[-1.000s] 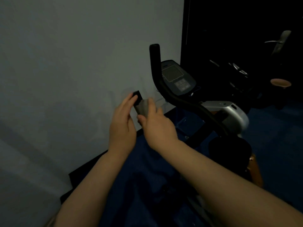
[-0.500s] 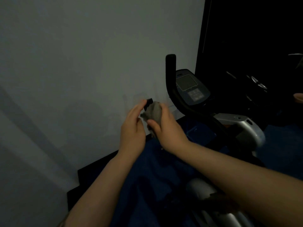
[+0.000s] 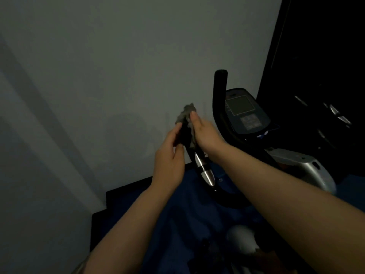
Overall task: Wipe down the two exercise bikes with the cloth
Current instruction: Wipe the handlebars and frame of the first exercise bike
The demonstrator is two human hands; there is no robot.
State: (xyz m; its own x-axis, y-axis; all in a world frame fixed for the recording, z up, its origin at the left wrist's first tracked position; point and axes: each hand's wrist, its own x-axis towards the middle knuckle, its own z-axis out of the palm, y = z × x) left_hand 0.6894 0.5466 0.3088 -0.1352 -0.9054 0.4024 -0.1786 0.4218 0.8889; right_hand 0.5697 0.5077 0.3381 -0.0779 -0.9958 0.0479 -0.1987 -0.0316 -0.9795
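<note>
The right hand (image 3: pixel 205 133) pinched a grey cloth (image 3: pixel 186 114) round the handlebar grip (image 3: pixel 184 135); the left hand (image 3: pixel 169 157) gripped it too. Behind stood the bike's console (image 3: pixel 245 111) (unlit) and a pale wall (image 3: pixel 118 66).

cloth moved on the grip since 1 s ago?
Yes. The cloth in the right hand went from below the grip tip to above it.

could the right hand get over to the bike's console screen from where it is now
Probably yes. The right hand holds the cloth on the near handlebar grip, and the console screen sits just beyond it to the right. Only the upright black handlebar stands between; the hand could pass over or around it.
</note>
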